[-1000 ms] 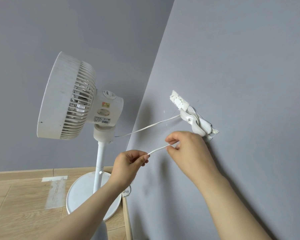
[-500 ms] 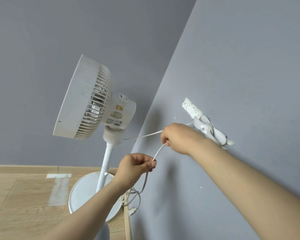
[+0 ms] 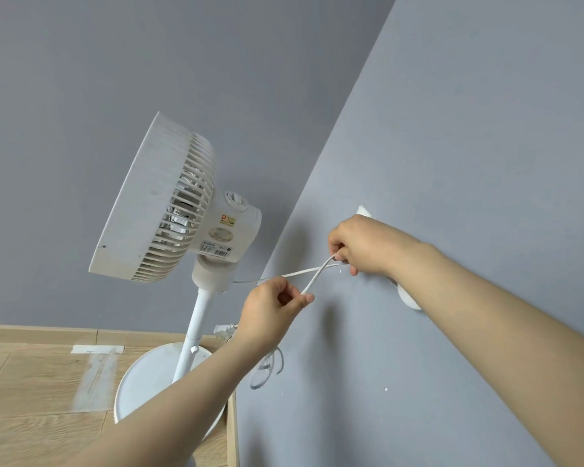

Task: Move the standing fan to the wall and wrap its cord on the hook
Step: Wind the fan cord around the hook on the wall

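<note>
The white standing fan [image 3: 169,210] stands in the corner on its round base [image 3: 142,382], close to the grey wall on the right. Its thin white cord [image 3: 312,276] runs from the fan's neck across to the wall. My right hand [image 3: 364,246] is raised against the wall and pinches the cord right at the hook, covering most of it; only the hook's white ends [image 3: 407,298] peek out. My left hand [image 3: 275,306] pinches the cord lower down, and the two strands cross between my hands. The plug [image 3: 225,329] and loose loops hang below my left wrist.
Wooden floor [image 3: 31,399] with a strip of tape [image 3: 96,375] lies to the left. A wooden skirting board [image 3: 231,433] runs along the foot of the right wall. Grey walls meet in the corner behind the fan.
My right hand has lifted the cord up onto the hook and now hides it. My left hand has risen with the slack, and the hanging plug has come up off the floor.
</note>
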